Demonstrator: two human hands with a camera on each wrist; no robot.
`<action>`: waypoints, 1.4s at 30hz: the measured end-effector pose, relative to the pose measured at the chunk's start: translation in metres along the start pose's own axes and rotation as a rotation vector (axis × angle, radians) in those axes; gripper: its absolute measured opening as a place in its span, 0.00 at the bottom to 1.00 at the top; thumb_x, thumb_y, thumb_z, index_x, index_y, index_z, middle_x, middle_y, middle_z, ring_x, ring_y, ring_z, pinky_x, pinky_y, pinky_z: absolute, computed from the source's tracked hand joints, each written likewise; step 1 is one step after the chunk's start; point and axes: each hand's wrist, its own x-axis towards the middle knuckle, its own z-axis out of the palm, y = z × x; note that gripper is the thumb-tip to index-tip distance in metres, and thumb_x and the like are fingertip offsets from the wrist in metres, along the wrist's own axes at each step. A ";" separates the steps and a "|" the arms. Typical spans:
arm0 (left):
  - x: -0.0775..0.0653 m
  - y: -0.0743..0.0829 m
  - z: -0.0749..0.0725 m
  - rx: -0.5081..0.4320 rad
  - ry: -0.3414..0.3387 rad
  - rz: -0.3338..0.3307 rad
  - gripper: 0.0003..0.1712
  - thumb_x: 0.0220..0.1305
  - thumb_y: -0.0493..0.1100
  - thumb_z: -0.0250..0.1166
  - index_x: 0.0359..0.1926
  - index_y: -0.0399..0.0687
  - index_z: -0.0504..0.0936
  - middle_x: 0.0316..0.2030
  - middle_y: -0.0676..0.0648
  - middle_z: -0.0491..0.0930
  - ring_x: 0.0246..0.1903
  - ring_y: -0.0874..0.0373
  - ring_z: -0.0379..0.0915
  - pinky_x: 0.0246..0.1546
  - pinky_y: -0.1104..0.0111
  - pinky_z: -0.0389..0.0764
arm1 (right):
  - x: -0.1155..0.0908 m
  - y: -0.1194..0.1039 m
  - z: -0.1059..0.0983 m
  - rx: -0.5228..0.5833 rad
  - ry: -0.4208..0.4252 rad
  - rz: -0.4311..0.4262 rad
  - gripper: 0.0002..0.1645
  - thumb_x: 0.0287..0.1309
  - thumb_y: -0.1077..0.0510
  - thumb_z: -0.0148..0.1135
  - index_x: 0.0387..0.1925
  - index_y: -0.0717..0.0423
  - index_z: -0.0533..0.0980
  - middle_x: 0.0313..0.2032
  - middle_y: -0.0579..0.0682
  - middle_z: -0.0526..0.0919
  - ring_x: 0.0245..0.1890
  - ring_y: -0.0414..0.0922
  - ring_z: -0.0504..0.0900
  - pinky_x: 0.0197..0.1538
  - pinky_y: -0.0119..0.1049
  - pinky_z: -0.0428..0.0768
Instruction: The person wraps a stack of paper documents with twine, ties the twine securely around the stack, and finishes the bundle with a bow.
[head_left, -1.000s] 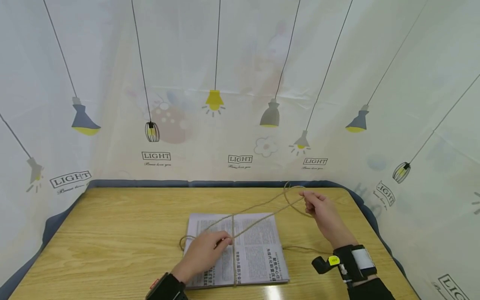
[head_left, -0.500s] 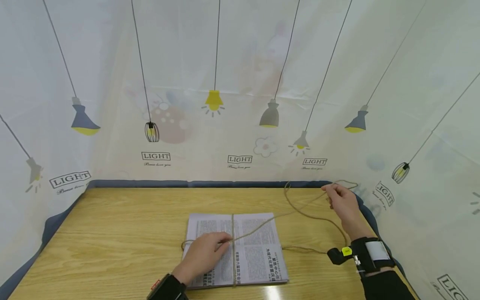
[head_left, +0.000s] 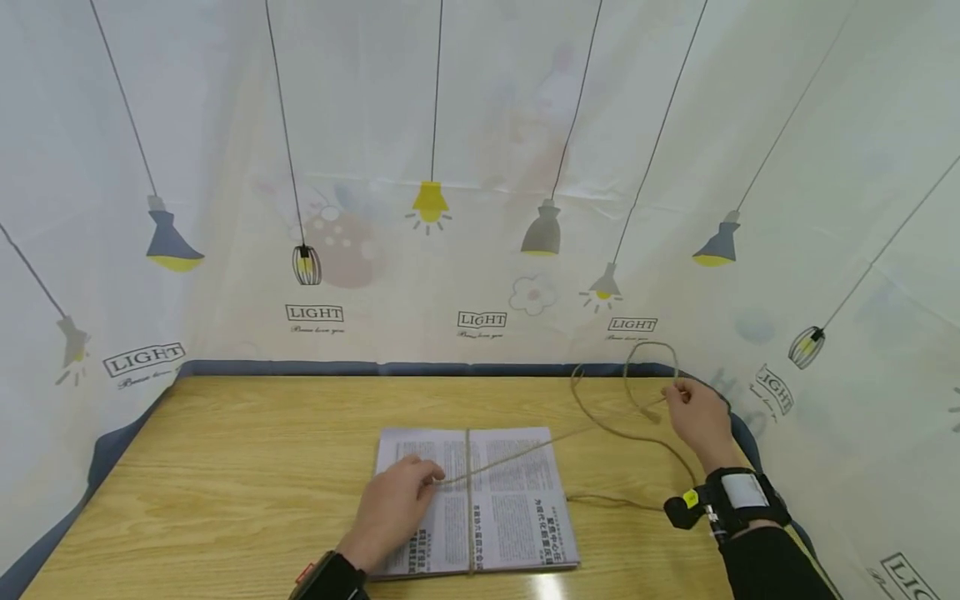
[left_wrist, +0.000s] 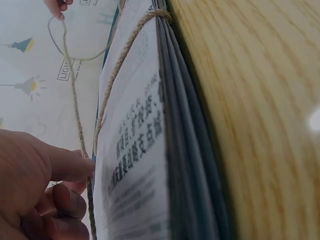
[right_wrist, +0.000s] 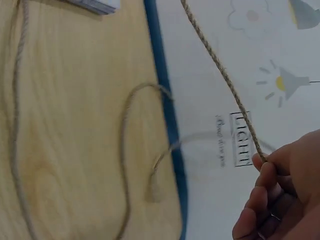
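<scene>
A stack of folded newspapers (head_left: 517, 533) lies on the table, with one strand of twine (head_left: 469, 525) running across it from far edge to near edge. My left hand (head_left: 393, 504) is over the stack's left half, pinching a second stretch of twine between thumb and forefinger, as the left wrist view also shows. That stretch slants up to my right hand (head_left: 700, 421), beyond the stack's right side. Thumb and forefinger of the right hand pinch the twine (right_wrist: 225, 75) in the right wrist view. Past the pinch, its frayed end (right_wrist: 153, 190) hangs in a loop.
Another length of twine (head_left: 622, 434) curves over the wooden table (head_left: 247, 467) right of the stack and passes near the right wrist. A pale curtain (head_left: 360, 167) printed with lamps surrounds the table behind a dark blue edge (head_left: 420, 367).
My right hand has moved right, drawing the twine out; the strand that ran back over the stack's left part is gone from there. My left hand has shifted slightly left, still pinching the twine.
</scene>
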 end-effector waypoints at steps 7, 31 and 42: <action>0.001 -0.006 0.004 0.004 -0.020 0.008 0.06 0.57 0.39 0.70 0.35 0.57 0.86 0.30 0.58 0.81 0.30 0.68 0.75 0.32 0.70 0.77 | -0.006 0.025 0.031 -0.005 -0.093 0.063 0.26 0.71 0.53 0.45 0.52 0.70 0.77 0.43 0.69 0.82 0.33 0.56 0.80 0.32 0.43 0.76; 0.000 -0.006 0.003 -0.001 0.014 -0.003 0.07 0.58 0.40 0.69 0.37 0.57 0.85 0.38 0.56 0.81 0.37 0.62 0.80 0.34 0.66 0.80 | -0.035 0.067 0.051 -0.146 -0.082 0.153 0.27 0.64 0.61 0.45 0.63 0.68 0.66 0.56 0.74 0.71 0.52 0.72 0.70 0.48 0.66 0.69; 0.000 -0.007 0.000 -0.004 0.004 -0.039 0.10 0.57 0.40 0.70 0.40 0.58 0.84 0.41 0.55 0.80 0.35 0.65 0.77 0.32 0.68 0.78 | -0.046 0.076 0.046 -0.115 -0.115 0.242 0.22 0.65 0.60 0.50 0.56 0.70 0.69 0.50 0.71 0.78 0.38 0.62 0.81 0.35 0.50 0.77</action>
